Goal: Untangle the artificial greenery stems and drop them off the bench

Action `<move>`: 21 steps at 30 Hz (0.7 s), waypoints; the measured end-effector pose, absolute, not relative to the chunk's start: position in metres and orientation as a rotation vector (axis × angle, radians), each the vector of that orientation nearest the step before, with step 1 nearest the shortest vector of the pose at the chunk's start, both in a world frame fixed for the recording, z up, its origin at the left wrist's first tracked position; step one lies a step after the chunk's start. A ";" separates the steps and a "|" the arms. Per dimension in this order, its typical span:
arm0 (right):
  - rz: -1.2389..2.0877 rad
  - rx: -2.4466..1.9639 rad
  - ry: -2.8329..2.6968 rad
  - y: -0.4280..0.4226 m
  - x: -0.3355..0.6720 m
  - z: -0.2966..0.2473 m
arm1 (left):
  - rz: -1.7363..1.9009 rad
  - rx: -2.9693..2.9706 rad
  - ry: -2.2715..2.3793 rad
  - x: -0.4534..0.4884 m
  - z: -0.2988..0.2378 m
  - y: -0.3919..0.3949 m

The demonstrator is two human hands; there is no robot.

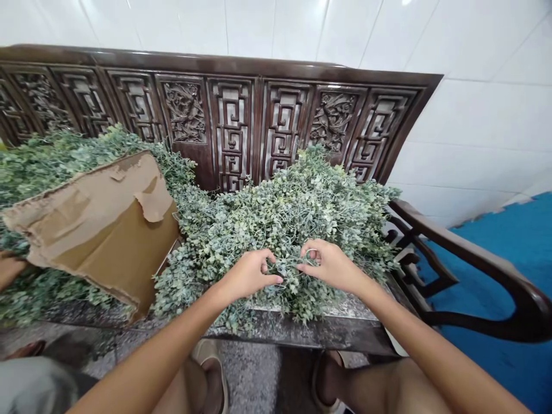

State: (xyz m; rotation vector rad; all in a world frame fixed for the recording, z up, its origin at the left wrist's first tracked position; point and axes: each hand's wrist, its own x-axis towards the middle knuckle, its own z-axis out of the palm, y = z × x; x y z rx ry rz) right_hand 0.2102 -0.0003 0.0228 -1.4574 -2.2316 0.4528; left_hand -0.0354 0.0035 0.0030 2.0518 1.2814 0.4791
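Observation:
A large heap of grey-green leafy sprigs, likely artificial eucalyptus, lies on a carved wooden bench. My left hand pinches thin stems at the heap's front. Close beside it, my right hand has its curled fingers among the same tangled sprigs. The stems between my hands are partly hidden by leaves. To the left, a torn cardboard sheet rests on a second mass of greenery. A co-worker's hand shows at the far left edge, beside the cardboard.
The bench's carved dark-wood back rises behind the heap, with a white tiled wall beyond. A stone seat edge runs below my hands. A wooden armrest stands right, above a blue floor mat.

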 end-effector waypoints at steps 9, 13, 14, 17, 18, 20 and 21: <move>0.179 -1.510 -2.120 -0.001 0.205 0.019 | 0.430 2.220 1.300 -0.028 0.001 -0.009; 0.389 -1.431 -2.029 0.003 0.205 0.015 | 0.840 2.163 1.305 -0.030 0.002 -0.012; 0.506 -1.367 -2.021 0.003 0.204 0.016 | 0.901 2.157 1.314 -0.030 0.002 -0.011; 0.791 -1.147 -1.983 0.003 0.201 0.020 | 0.986 2.222 1.223 -0.032 0.002 -0.006; 0.855 -1.085 -1.959 0.003 0.200 0.023 | 0.987 2.255 1.159 -0.031 0.001 -0.003; 0.972 -0.992 -1.914 0.001 0.197 0.029 | 0.958 2.276 1.047 -0.028 -0.001 0.001; 1.024 -0.955 -1.894 0.001 0.196 0.031 | 0.941 2.250 1.012 -0.026 -0.003 0.003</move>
